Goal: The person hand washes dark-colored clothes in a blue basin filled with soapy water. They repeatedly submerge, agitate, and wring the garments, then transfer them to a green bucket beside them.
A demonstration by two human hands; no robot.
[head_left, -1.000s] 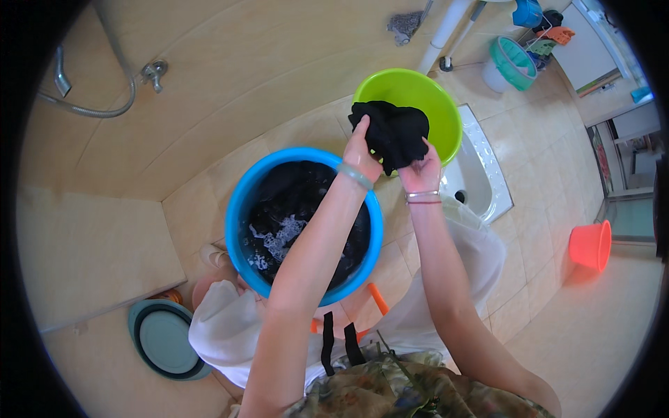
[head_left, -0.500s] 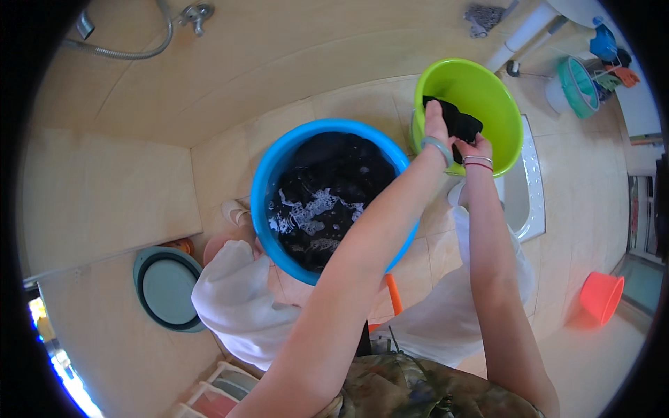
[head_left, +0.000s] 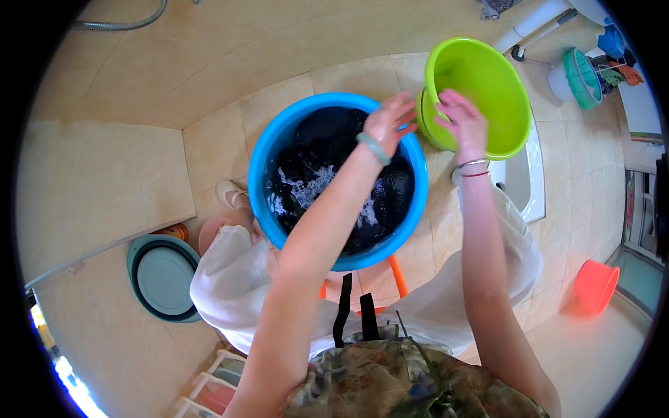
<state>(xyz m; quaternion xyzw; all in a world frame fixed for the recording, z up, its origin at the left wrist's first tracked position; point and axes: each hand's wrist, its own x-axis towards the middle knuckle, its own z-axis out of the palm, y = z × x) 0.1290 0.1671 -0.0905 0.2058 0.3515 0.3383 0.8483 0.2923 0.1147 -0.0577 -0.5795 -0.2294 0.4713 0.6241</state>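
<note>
A blue basin (head_left: 263, 226) in front of me holds dark, wet cloth (head_left: 327, 132) in water, with white suds (head_left: 311, 187) on top. Over the basin's far right rim is my left hand (head_left: 390, 125), its fingers apart and nothing in them. My right hand (head_left: 463, 124) is raised at the near left side of a lime-green bucket (head_left: 512, 90), its fingers spread and empty. The part of the bucket's inside that I can see is bare green; its lower left is partly hidden behind my right hand.
A white ceramic floor fixture (head_left: 533, 184) lies beside the green bucket. To the left leans a grey-green folding basin (head_left: 166, 279). A coral bucket (head_left: 597, 286) stands at right, a bin with a teal liner (head_left: 582, 80) at far right. Orange stool legs (head_left: 397, 275) show below the basin.
Both hands have let go of the black cloth they held over the green bucket. My left hand has moved left toward the blue basin. Where the cloth went I cannot tell.
</note>
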